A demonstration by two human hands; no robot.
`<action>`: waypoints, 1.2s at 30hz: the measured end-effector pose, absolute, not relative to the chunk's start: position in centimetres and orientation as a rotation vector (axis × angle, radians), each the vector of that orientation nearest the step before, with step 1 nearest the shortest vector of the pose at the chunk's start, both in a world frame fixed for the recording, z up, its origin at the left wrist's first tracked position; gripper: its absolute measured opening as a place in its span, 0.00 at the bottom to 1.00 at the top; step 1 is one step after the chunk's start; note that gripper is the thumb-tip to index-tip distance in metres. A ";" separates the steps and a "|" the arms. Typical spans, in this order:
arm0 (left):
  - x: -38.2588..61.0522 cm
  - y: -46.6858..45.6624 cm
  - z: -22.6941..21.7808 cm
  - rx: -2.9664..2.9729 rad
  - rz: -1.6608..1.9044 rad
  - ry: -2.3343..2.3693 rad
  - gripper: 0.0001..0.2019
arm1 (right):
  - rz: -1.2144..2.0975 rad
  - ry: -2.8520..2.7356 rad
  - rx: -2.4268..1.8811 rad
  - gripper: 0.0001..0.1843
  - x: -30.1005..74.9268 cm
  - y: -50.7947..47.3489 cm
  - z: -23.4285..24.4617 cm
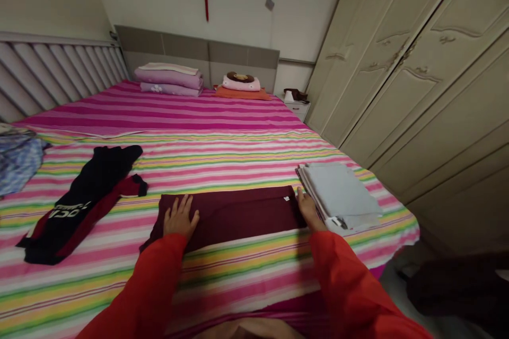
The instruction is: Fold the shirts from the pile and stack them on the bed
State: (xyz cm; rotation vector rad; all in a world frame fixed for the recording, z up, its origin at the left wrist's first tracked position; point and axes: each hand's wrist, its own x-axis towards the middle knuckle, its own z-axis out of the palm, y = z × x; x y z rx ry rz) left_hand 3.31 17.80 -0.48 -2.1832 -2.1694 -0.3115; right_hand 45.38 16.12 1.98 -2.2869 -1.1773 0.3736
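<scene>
A maroon garment [242, 217], folded into a long flat strip, lies crosswise on the striped sheet in front of me. A small white label shows near its right end. My left hand [181, 217] rests flat on its left part with the fingers spread. At the right end, my right hand [308, 209] touches the edge of the cloth. Its fingers are partly hidden, and I cannot make out whether they grip the fabric. Just beyond that hand sits a stack of folded grey clothes [342, 190].
A black and dark red garment [91, 196] lies loosely at the left, with a blue checked cloth [18, 159] farther out. Folded purple bedding [170, 79] and a pink pillow [241, 83] are by the headboard [178, 45]. A cream wardrobe [397, 74] stands along the right.
</scene>
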 end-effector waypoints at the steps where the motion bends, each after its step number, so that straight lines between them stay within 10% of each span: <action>1: 3.3 17.9 -0.6 -2.190 -0.320 -2.172 0.29 | 0.359 -1.173 -2.254 0.44 45.6 15.1 2.0; 16: 3.3 17.9 -0.5 -2.197 -0.392 -2.164 0.28 | 0.554 -1.068 -1.789 0.33 45.9 8.1 -1.4; 26: 3.4 17.8 -0.5 -2.182 -0.378 -2.148 0.28 | 0.351 -1.202 -1.995 0.21 47.1 8.7 0.5; 36: 3.3 17.9 -0.5 -2.189 -0.349 -2.163 0.28 | 0.265 -1.237 -2.471 0.29 44.7 13.5 1.6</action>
